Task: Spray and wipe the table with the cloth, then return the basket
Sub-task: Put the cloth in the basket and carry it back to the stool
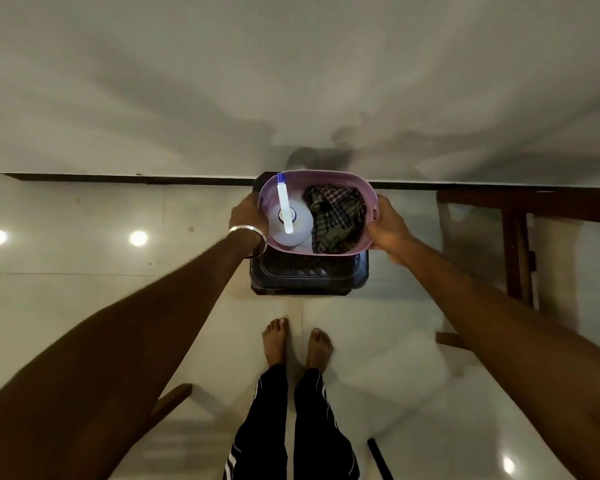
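A home interior: glossy pale floor tiles (84, 306), plain wall (291, 81), wooden furniture (513, 244), bare feet (297, 344).

We see a pale lilac basket (370, 195) holding a translucent white spray bottle (291, 226) with a white sprayer and a blue tip. Beside it lies a cloth (336, 216) checked in olive, brown and pale pink. Under the basket sits a glossy black stool (309, 275). A silver bangle (246, 233) rings the left wrist. Our trousers (291, 427) are black with white side stripes. The floor (84, 254) is glossy off-white tile, the wall (291, 64) grey-white above a black skirting band (118, 177), and the furniture (513, 244) at right is dark reddish-brown wood.
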The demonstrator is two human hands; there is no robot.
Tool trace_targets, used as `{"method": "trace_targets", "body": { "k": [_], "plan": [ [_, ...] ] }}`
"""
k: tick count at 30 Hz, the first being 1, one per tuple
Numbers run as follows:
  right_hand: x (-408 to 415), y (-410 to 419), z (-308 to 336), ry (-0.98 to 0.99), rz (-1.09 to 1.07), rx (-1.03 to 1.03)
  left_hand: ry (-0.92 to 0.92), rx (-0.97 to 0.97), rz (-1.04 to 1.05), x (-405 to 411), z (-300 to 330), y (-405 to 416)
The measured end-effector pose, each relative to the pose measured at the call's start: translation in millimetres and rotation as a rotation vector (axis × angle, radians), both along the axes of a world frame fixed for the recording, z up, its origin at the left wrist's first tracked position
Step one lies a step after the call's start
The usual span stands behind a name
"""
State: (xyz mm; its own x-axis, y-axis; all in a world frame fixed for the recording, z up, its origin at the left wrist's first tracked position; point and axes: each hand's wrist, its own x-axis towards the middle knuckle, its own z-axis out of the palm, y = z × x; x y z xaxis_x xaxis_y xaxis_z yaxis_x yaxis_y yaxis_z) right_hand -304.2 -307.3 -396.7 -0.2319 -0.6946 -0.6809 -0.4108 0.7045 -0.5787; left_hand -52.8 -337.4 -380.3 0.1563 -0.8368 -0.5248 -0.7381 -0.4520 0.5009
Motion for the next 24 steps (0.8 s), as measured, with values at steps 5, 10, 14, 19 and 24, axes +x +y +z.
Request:
{"method": "trace_targets", "body": {
  "k": [5,10,14,19,24],
  "plan": [
    [-3.1,-8.5,-31.6,0.023,0.003,0.019,-0.010,0.038,-0.011,-2.1,-28.5,-12.2],
    [-1.6,-10.9,-48.2,0.028,0.021,0.037,-0.017,0.062,-0.028,-2.1,-45.0,-14.7],
    [-1.4,-10.1,-55.5,0.046,0.005,0.047,-0.022,0.047,-0.036,-2.2,-50.8,-14.0],
    [-0.6,-6.7,-58.2,0.085,0.031,0.051,-0.034,0.025,-0.053,-5.6,-48.1,-11.4],
    [0.8,-2.8,-58.1,0.063,0.023,0.054,-0.020,0.049,0.012,-6.7,-49.1,-6.7]
  ]
}}
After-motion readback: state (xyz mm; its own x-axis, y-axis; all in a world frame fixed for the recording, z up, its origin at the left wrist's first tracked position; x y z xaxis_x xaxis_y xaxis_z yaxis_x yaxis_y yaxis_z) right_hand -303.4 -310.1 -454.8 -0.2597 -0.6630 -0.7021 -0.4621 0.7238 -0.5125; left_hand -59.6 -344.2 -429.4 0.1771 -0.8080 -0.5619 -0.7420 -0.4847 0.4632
